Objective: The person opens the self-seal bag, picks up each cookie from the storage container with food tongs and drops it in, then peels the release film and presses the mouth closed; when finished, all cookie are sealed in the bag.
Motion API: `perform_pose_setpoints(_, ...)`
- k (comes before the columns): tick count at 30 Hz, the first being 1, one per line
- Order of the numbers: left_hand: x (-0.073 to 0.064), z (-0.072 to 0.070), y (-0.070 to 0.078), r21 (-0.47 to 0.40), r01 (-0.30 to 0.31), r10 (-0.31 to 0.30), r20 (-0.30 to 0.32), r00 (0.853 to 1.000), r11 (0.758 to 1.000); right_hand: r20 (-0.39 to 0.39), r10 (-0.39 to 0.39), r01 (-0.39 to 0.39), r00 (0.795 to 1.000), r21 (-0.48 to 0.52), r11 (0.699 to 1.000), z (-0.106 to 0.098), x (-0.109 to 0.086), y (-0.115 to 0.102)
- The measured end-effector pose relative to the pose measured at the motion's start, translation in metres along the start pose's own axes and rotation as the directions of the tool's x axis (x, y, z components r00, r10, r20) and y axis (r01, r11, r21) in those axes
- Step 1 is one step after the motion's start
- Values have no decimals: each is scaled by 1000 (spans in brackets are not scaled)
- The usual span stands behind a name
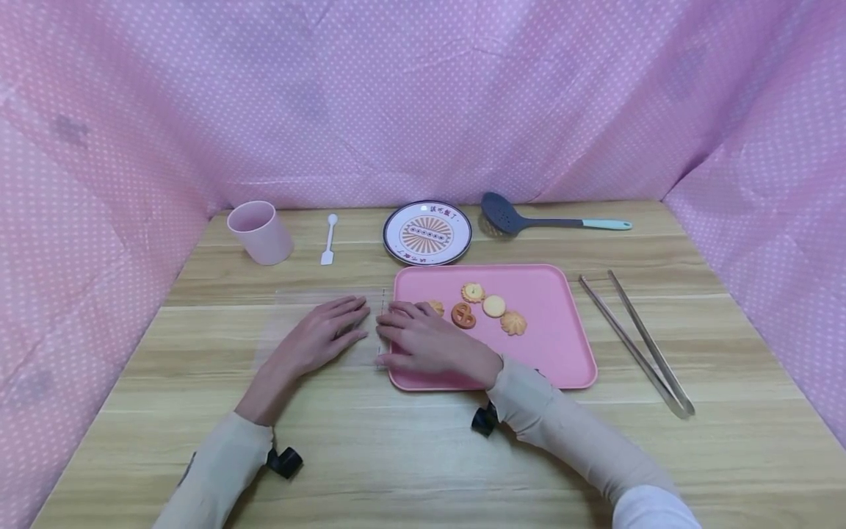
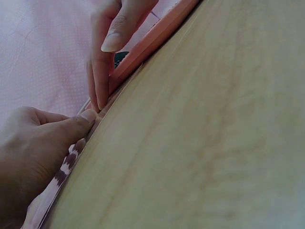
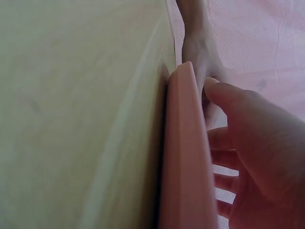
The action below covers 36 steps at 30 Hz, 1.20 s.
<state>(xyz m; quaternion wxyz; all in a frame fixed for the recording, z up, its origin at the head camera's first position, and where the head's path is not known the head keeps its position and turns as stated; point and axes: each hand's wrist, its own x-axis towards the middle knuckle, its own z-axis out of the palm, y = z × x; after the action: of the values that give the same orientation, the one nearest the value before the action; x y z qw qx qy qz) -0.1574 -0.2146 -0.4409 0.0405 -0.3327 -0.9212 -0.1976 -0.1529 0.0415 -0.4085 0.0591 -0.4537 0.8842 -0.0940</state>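
Note:
A clear, flat plastic bag or sheet (image 1: 284, 308) lies on the table left of the pink tray (image 1: 555, 353). My left hand (image 1: 320, 334) rests on it with fingers extended toward its right edge. In the left wrist view, the left thumb (image 2: 78, 125) is right at that edge. My right hand (image 1: 429, 342) reaches over the tray's left rim, fingers spread and fingertips at the same plastic edge. Under and beyond this hand, the tray bears several biscuits: a pretzel-shaped one (image 1: 463, 316), a round one (image 1: 493, 306) and a flower-shaped one (image 1: 513, 323) among them.
Behind the tray lie a patterned plate (image 1: 427, 234) and a dark slotted skimmer (image 1: 505, 217). Metal tongs (image 1: 641, 345) lie to the tray's right. A pink cup (image 1: 264, 235) and a small white spatula-ended stick (image 1: 329, 241) stand back left, before a pink dotted curtain (image 1: 423, 95).

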Motion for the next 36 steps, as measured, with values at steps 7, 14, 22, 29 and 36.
perform_pose_setpoints(7,-1,2,-3,6,-31,31,-40,999,1000,28,9,-8,1000,-35,999,0,2,-2)
perform_pose_setpoints(14,-1,5,-5,9,-87,87,-141,986,996,44,20,-19,999,-29,999,2,2,-2)
perform_pose_setpoints(22,-1,5,-5,19,-58,60,-124,990,998,63,18,-16,998,-37,999,1,2,-3)
perform_pose_setpoints(29,-3,3,-4,28,-33,34,-23,999,999,59,18,-15,998,-44,999,1,1,-3)
perform_pose_setpoints(36,-5,2,-5,36,-53,54,-36,998,998,60,24,-21,998,-46,999,1,1,-4)
